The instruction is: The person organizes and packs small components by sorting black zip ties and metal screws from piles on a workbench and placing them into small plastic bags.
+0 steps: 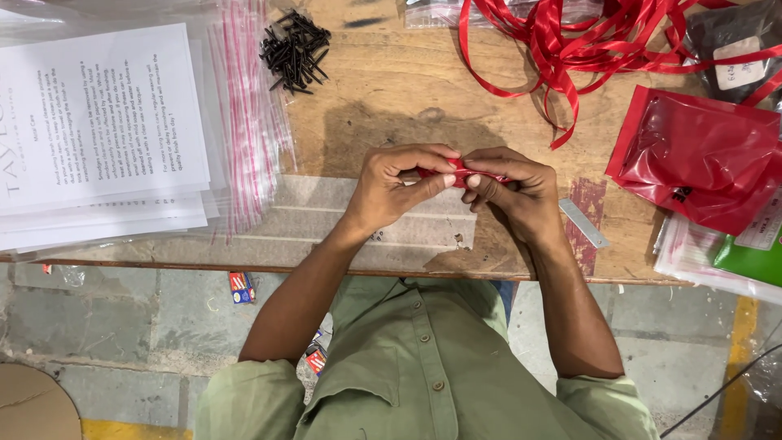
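A short piece of red ribbon [461,173] lies crosswise between the two hands above the near edge of the bench [391,90], its long axis running left to right, so neither hand is nearer. The left hand [399,186] pinches one end and the right hand [513,191] the other. The ribbon is thin, glossy satin, like the loose tangle of red ribbon [570,41] at the far right corner.

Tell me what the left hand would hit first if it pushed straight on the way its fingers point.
The left hand points toward the right hand, already touching it around the red ribbon piece.
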